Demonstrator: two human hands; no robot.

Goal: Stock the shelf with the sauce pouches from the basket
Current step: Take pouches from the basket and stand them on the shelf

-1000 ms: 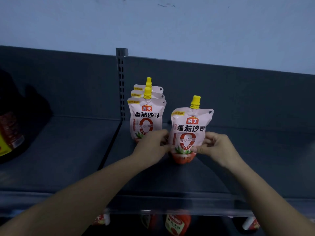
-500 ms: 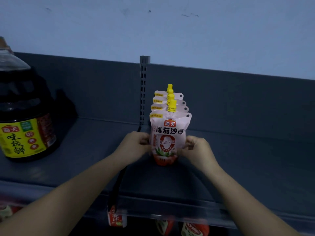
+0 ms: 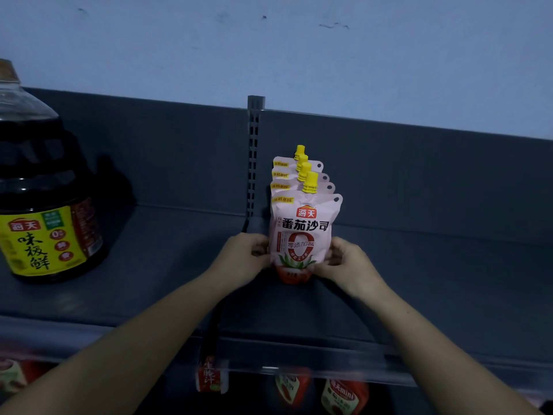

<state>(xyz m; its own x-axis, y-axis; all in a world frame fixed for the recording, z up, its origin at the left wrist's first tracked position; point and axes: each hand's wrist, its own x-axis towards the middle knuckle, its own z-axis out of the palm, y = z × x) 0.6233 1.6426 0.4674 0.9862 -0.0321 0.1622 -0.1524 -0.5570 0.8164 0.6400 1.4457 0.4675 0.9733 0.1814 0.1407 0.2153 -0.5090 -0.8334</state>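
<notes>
Your left hand (image 3: 245,256) and right hand (image 3: 344,262) pinch the front sauce pouch (image 3: 302,232) low on either side, fingers curled. It stands upright on the shelf (image 3: 419,280), heading three more pouches (image 3: 281,175) lined up behind it, just right of the slotted post (image 3: 254,160). A soy sauce jug (image 3: 45,205) sits well left.

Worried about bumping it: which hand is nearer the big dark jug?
Left. The left hand grips the front pouch on the side facing the jug; the right hand grips its far side.
</notes>
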